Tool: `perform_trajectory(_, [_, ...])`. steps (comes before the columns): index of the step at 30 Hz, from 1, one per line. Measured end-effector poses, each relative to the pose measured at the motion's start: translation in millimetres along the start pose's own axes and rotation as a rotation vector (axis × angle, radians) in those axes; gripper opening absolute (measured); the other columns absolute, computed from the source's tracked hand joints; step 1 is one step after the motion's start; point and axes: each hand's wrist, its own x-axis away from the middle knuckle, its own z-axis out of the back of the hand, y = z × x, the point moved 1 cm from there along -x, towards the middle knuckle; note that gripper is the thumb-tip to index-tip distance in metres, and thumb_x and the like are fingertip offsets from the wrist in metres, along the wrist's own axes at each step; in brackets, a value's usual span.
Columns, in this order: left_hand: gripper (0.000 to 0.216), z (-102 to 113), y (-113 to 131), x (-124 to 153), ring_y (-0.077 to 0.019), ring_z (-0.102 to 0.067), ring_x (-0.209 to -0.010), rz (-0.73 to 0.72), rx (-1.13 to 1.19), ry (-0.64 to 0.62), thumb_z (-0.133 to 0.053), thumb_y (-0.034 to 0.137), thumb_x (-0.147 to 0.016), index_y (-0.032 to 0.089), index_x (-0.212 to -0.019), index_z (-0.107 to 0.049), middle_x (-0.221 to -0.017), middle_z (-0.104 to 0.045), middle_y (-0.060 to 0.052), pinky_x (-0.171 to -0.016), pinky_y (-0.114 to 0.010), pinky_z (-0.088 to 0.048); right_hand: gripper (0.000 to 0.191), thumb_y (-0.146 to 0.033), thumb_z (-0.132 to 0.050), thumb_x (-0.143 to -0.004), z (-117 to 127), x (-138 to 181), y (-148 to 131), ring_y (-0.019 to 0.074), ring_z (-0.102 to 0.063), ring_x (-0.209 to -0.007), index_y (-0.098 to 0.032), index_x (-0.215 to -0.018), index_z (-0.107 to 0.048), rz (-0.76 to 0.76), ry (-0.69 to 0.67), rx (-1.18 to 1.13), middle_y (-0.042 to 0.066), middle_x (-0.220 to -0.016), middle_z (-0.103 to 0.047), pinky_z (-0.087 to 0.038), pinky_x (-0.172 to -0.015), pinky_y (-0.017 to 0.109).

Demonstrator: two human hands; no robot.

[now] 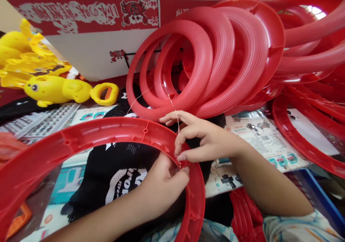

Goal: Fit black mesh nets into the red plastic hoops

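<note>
A large red plastic ring [102,134] lies across my lap, open side up. My left hand [163,182] is curled round the ring's inner rim on its right side, thumb pressed against the edge. My right hand [201,139] sits just above it, thumb and forefinger pinching a thin pale thread [176,118] that runs up and away toward the ring stack. Both hands meet at one spot on the rim [181,163].
Several more red rings [215,58] lean in a stack behind, others spill to the right [304,141]. Yellow plastic toys [54,87] lie at left. Cardboard boxes [88,22] stand at the back. A black mesh cloth [118,173] and printed packaging cards [269,141] lie underneath.
</note>
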Motion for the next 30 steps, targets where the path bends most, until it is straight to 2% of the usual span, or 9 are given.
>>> perform_trajectory(5, [0.021,-2,3,2,-0.014,-0.059,-0.081,0.048,0.019,-0.056,-0.055,0.02,-0.079,0.019,-0.099,-0.05,-0.097,-0.061,-0.003,-0.071,-0.025,-0.052,0.005,-0.018,-0.066,-0.08,2,0,4,0.0206,-0.039,-0.131,-0.014,-0.078,-0.067,0.121,-0.062,0.026,0.012,-0.132,-0.042,-0.039,-0.104,0.036])
perform_trajectory(10, [0.031,0,-1,2,-0.0164,-0.062,-0.09,0.047,0.066,-0.049,-0.055,0.015,-0.078,0.019,-0.107,-0.047,-0.1,-0.064,-0.004,-0.078,-0.027,-0.052,0.009,-0.018,-0.061,-0.085,-3,1,6,0.0201,-0.033,-0.133,-0.014,-0.079,-0.067,0.186,-0.012,0.111,0.012,-0.132,-0.039,-0.037,-0.105,0.036])
perform_trajectory(13, [0.034,1,-3,0,-0.0169,-0.063,-0.09,0.07,0.096,-0.021,-0.057,0.014,-0.077,0.02,-0.109,-0.045,-0.1,-0.065,-0.004,-0.078,-0.027,-0.051,0.011,-0.017,-0.058,-0.086,-6,2,5,0.0202,-0.032,-0.133,-0.016,-0.079,-0.066,0.186,-0.001,0.136,0.01,-0.134,-0.038,-0.036,-0.106,0.037])
perform_trajectory(19, [0.035,2,1,-4,-0.0163,-0.06,-0.1,0.058,0.124,-0.012,-0.059,0.017,-0.079,0.019,-0.111,-0.046,-0.111,-0.061,-0.005,-0.079,-0.023,-0.05,0.008,-0.019,-0.06,-0.085,-8,0,9,0.0207,-0.038,-0.129,-0.014,-0.079,-0.063,0.111,0.03,0.101,0.012,-0.131,-0.039,-0.038,-0.105,0.038])
perform_trajectory(23, [0.042,5,3,-3,-0.0155,-0.06,-0.095,0.072,0.102,0.005,-0.063,0.019,-0.078,0.02,-0.117,-0.048,-0.103,-0.063,-0.004,-0.076,-0.023,-0.049,0.011,-0.022,-0.063,-0.083,-7,0,11,0.0197,-0.044,-0.123,-0.012,-0.078,-0.063,0.097,0.05,0.015,0.013,-0.126,-0.043,-0.039,-0.104,0.038])
perform_trajectory(25, [0.041,6,2,-1,-0.0158,-0.06,-0.095,0.082,0.124,-0.013,-0.064,0.018,-0.077,0.02,-0.115,-0.049,-0.102,-0.064,-0.003,-0.078,-0.024,-0.049,0.011,-0.022,-0.065,-0.082,-6,-1,12,0.0197,-0.045,-0.122,-0.012,-0.077,-0.064,0.111,0.045,-0.014,0.013,-0.126,-0.043,-0.039,-0.104,0.037])
perform_trajectory(30, [0.027,4,-1,1,-0.0183,-0.061,-0.103,0.11,0.207,-0.039,-0.064,0.012,-0.074,0.019,-0.095,-0.049,-0.112,-0.065,-0.005,-0.081,-0.026,-0.05,0.005,-0.019,-0.064,-0.083,-5,-1,14,0.0219,-0.038,-0.132,-0.015,-0.083,-0.068,0.205,0.009,-0.056,0.01,-0.135,-0.04,-0.035,-0.107,0.039])
